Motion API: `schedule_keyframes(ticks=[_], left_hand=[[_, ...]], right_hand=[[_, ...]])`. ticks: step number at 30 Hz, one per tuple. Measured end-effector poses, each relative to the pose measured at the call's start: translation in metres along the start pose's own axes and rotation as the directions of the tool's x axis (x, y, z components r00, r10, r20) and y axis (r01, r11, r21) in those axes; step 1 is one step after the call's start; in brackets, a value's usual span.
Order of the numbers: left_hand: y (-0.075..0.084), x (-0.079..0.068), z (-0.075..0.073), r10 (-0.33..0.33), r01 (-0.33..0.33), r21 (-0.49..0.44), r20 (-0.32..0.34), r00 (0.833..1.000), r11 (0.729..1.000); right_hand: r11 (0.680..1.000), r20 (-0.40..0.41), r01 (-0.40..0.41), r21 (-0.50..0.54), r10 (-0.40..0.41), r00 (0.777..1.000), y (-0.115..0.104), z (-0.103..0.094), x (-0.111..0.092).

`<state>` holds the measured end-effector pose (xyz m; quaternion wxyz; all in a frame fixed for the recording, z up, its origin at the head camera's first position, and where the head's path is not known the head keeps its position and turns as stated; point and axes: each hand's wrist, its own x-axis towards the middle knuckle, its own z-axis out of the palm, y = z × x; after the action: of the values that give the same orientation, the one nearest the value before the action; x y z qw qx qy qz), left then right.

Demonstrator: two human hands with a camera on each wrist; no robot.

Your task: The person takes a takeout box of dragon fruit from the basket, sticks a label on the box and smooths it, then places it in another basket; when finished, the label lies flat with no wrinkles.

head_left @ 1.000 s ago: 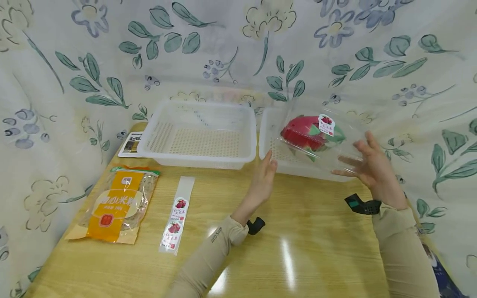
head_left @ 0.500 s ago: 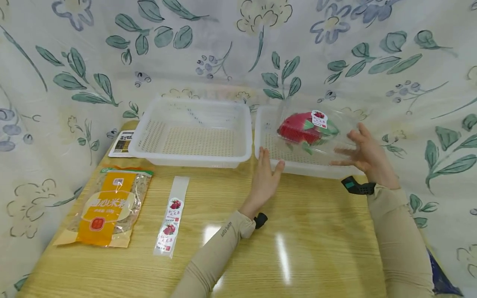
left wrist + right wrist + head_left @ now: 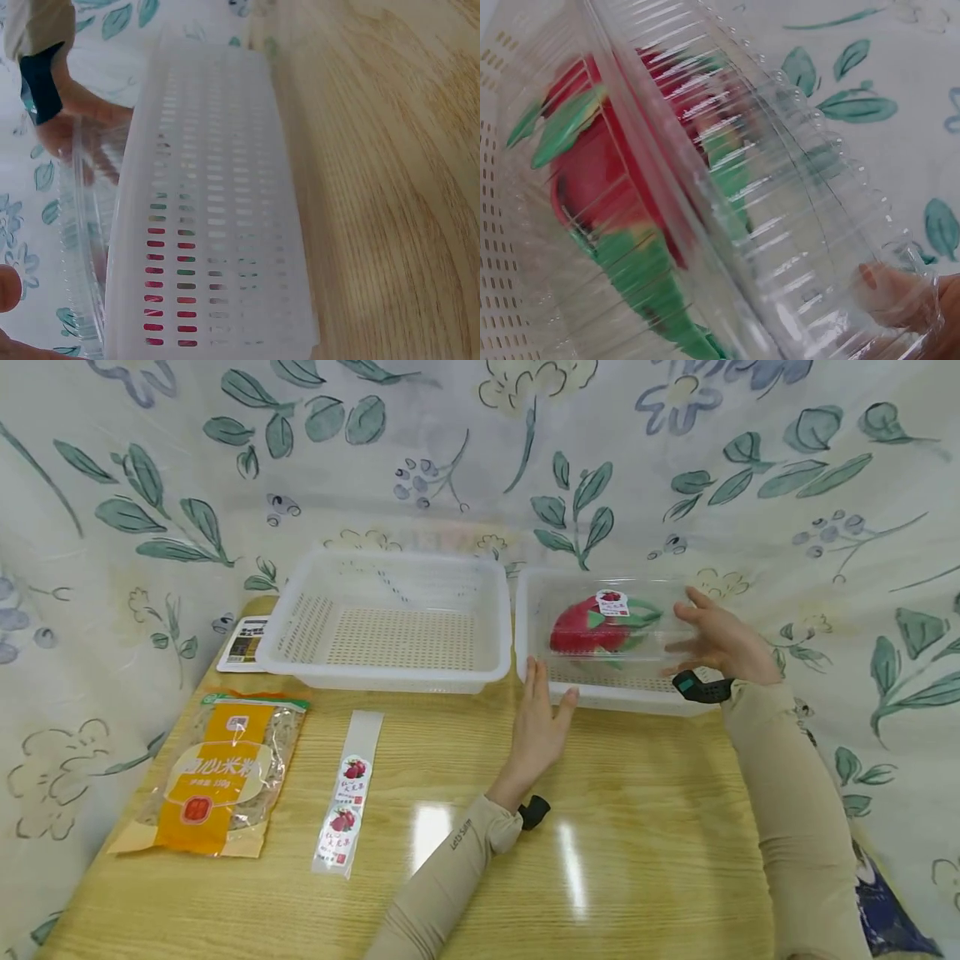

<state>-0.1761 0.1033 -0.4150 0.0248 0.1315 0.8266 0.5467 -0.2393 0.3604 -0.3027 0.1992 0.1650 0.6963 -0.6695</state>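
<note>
A clear plastic clamshell box [image 3: 651,643] with a pink-and-green dragon fruit [image 3: 577,631] inside lies in the right white basket [image 3: 637,695]. On its lid is a white dragon-fruit sticker [image 3: 612,602]. My right hand [image 3: 723,639] grips the box's right end, thumb and fingers spread across it; the right wrist view shows the thumb against the ridged plastic [image 3: 795,240]. My left hand [image 3: 536,731] has its fingers straight, fingertips right at the basket's front left rim. Through the slots of the basket wall [image 3: 217,195], red and green show in the left wrist view.
Left of that basket stands a second white basket [image 3: 382,681] with nothing in it. A strip of dragon-fruit stickers [image 3: 348,802] and an orange bag of rice noodles [image 3: 217,777] lie on the wooden table [image 3: 637,860]. Behind the left basket's corner is a white packet [image 3: 243,645].
The box has come down from a tilt to lie flatter in the right basket, my right hand moving with it. My left hand has shifted slightly right to the basket's front rim.
</note>
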Motion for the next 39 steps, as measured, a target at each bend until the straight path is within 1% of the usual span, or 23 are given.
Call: schedule_keyframes(ticks=[1, 2, 4, 5, 8, 13, 16, 21, 22, 24, 28, 30, 33, 35, 37, 39], left_hand=[[0.0, 0.0, -0.001, 0.002, -0.002, 0.0, -0.004, 1.0, 1.0], [0.0, -0.001, -0.001, 0.003, -0.003, 0.0, -0.007, 1.0, 1.0], [0.0, -0.001, -0.003, 0.005, -0.005, -0.004, -0.017, 1.0, 1.0], [0.0, -0.001, -0.004, 0.008, -0.008, -0.002, -0.021, 1.0, 1.0], [0.001, -0.001, -0.004, 0.026, -0.026, 0.009, -0.022, 0.999, 1.0], [0.003, -0.003, 0.003, 0.034, -0.035, 0.027, 0.006, 0.999, 0.999], [0.005, -0.003, 0.006, 0.022, -0.022, 0.035, 0.008, 1.0, 0.999], [0.007, -0.002, 0.004, 0.014, -0.014, 0.048, 0.004, 1.0, 0.999], [0.007, -0.002, 0.004, 0.012, -0.012, 0.049, 0.004, 1.0, 0.999], [0.006, -0.001, 0.003, 0.009, -0.009, 0.05, 0.005, 1.0, 0.999], [0.004, 0.0, 0.002, 0.002, -0.002, 0.053, -0.004, 1.0, 0.999], [0.003, 0.001, 0.001, 0.002, -0.002, 0.06, -0.012, 1.0, 0.998], [0.001, 0.002, 0.001, 0.006, -0.005, 0.06, -0.016, 1.0, 0.998], [0.0, 0.002, 0.002, 0.007, -0.006, 0.058, -0.011, 1.0, 0.998], [0.0, 0.003, 0.003, 0.007, -0.007, 0.055, -0.006, 1.0, 0.998], [0.0, 0.004, 0.004, 0.004, -0.004, 0.061, -0.001, 1.0, 0.998]], right_hand=[[1.0, 0.001, -0.005, -0.016, 0.005, 1.0, 0.0, 0.001, 0.004], [1.0, 0.005, -0.01, -0.007, 0.01, 1.0, -0.001, 0.002, 0.008], [0.999, 0.017, -0.024, 0.036, 0.024, 1.0, -0.001, 0.004, 0.018], [0.999, 0.017, -0.028, 0.036, 0.027, 0.999, -0.001, 0.005, 0.022], [0.996, 0.019, -0.043, 0.084, 0.041, 0.999, 0.001, 0.003, 0.033], [0.996, 0.026, -0.074, 0.045, 0.073, 0.997, 0.015, -0.012, 0.043], [0.997, 0.066, -0.073, 0.03, 0.071, 0.995, 0.027, -0.026, 0.053], [0.997, 0.077, -0.083, -0.006, 0.083, 0.994, 0.028, -0.028, 0.059], [0.995, 0.062, -0.093, -0.031, 0.094, 0.994, 0.026, -0.025, 0.057], [0.992, 0.059, -0.119, -0.047, 0.122, 0.991, 0.026, -0.025, 0.058], [0.979, 0.079, -0.169, -0.115, 0.178, 0.981, 0.031, -0.031, 0.065], [0.969, 0.103, -0.179, -0.171, 0.198, 0.975, 0.034, -0.035, 0.07], [0.937, 0.126, -0.166, -0.306, 0.213, 0.969, 0.035, -0.04, 0.075], [0.92, 0.13, -0.153, -0.361, 0.212, 0.969, 0.035, -0.043, 0.078], [0.899, 0.118, -0.149, -0.412, 0.215, 0.969, 0.033, -0.045, 0.079], [0.889, 0.089, -0.167, -0.426, 0.225, 0.97, 0.031, -0.045, 0.08]])
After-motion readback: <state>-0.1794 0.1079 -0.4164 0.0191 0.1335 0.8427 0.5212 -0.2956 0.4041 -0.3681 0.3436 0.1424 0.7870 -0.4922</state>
